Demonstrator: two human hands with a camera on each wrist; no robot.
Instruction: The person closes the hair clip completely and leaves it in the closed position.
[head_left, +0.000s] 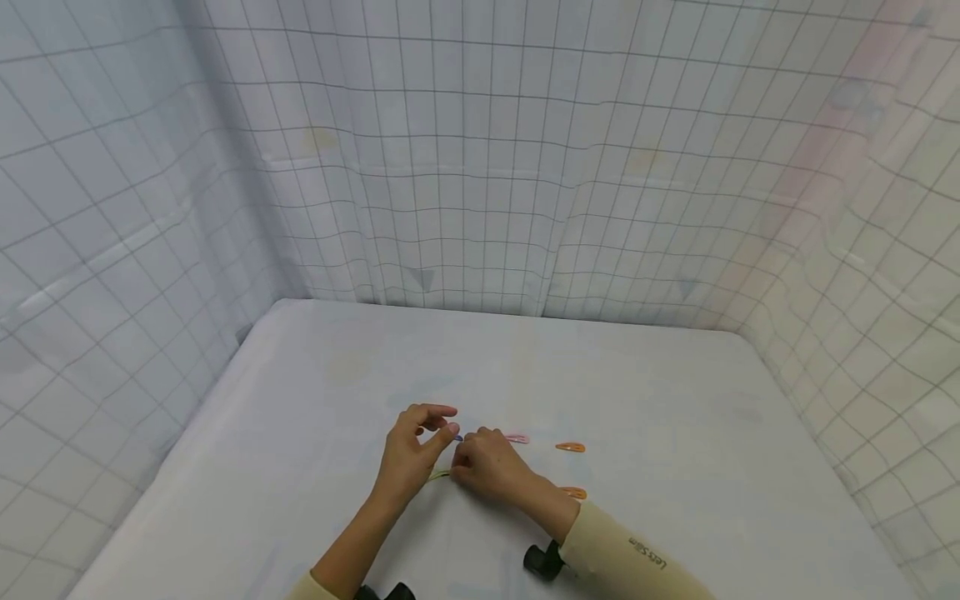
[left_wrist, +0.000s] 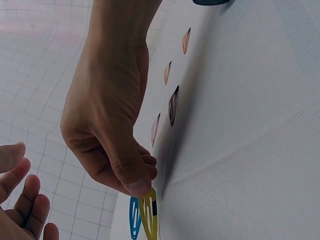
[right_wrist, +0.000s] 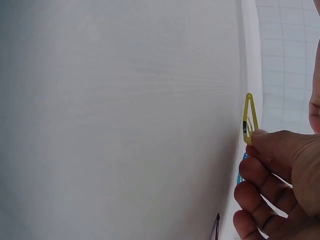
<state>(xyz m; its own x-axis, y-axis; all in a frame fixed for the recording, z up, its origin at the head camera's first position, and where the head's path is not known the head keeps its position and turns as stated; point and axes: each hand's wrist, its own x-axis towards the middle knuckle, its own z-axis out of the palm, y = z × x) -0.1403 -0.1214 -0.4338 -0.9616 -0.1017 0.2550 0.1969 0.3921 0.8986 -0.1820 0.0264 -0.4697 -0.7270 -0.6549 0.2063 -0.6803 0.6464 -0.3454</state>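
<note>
My right hand (head_left: 491, 462) pinches a yellow snap hair clip (right_wrist: 249, 120) by one end, between thumb and forefinger, just above the white table. The clip's frame and dark band show in the left wrist view. My left hand (head_left: 408, 450) hovers beside it, thumb and forefinger apart, with nothing between them. A blue hair clip (left_wrist: 134, 217) lies past the yellow one, partly hidden by the hands in the head view. To the right of my right hand lies a pink hair clip (head_left: 517, 438).
Two orange hair clips, a far one (head_left: 571, 447) and a near one (head_left: 574, 492), lie farther right; the near one is partly behind my right forearm. A dark-looking clip (left_wrist: 173, 106) shows in the left wrist view. Gridded white curtains (head_left: 465, 167) surround the table (head_left: 675, 400).
</note>
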